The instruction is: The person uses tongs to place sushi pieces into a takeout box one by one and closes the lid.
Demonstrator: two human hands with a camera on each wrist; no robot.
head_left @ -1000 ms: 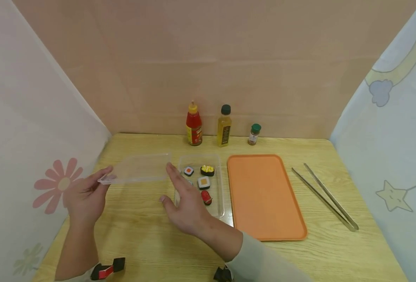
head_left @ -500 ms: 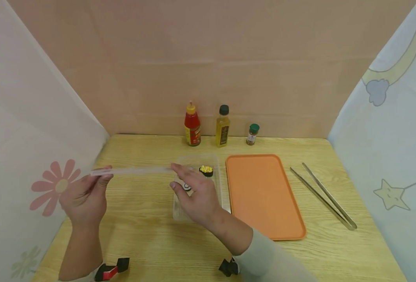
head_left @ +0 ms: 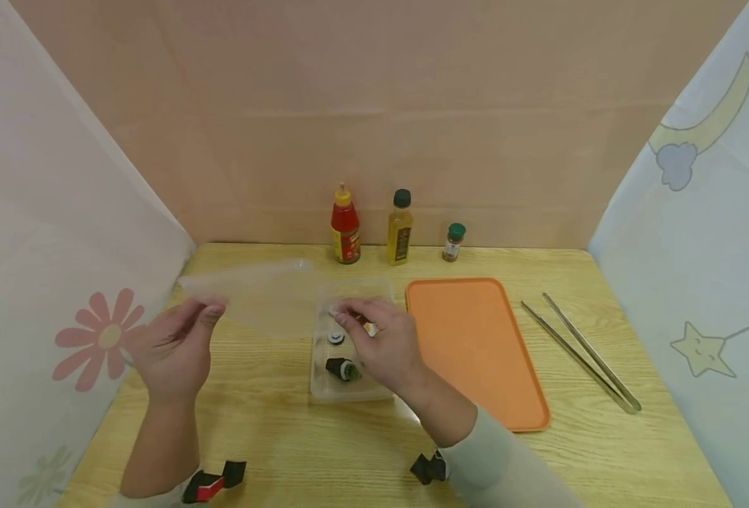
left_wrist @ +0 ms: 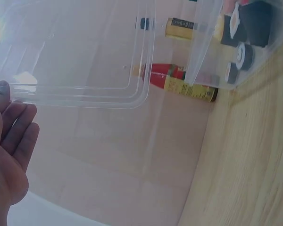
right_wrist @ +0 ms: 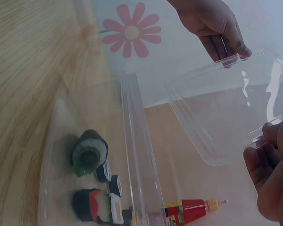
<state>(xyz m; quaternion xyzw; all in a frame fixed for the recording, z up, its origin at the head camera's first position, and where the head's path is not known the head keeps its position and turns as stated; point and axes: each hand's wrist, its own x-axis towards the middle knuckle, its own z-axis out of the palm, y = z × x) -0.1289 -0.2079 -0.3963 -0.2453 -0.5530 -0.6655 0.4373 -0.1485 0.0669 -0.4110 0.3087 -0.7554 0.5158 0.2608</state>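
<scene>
My left hand [head_left: 174, 346] pinches the left edge of a clear plastic lid [head_left: 260, 296], held tilted above the table. At the opposite edge my right hand [head_left: 387, 346] pinches the lid between thumb and fingers, which the right wrist view also shows. Under the right hand stands a clear plastic box [head_left: 352, 397] holding several sushi pieces. Among them are a dark hand roll [head_left: 343, 368] with a green filling and a small round roll [head_left: 336, 339]. The right hand hides other pieces from the head view; a red-topped sushi piece [right_wrist: 92, 205] appears in the right wrist view.
Right of the box lies an orange tray [head_left: 476, 353], and long metal tongs [head_left: 580, 356] rest beyond it. Along the back wall stand a red sauce bottle [head_left: 345, 229], an oil bottle [head_left: 400, 229] and a small green-capped spice jar [head_left: 453, 242].
The lid has turned from edge-on to a tilted, broader face. Both hands have moved slightly right. My right fingers, straighter before, now curl onto the lid's edge, and the hand roll has come into sight.
</scene>
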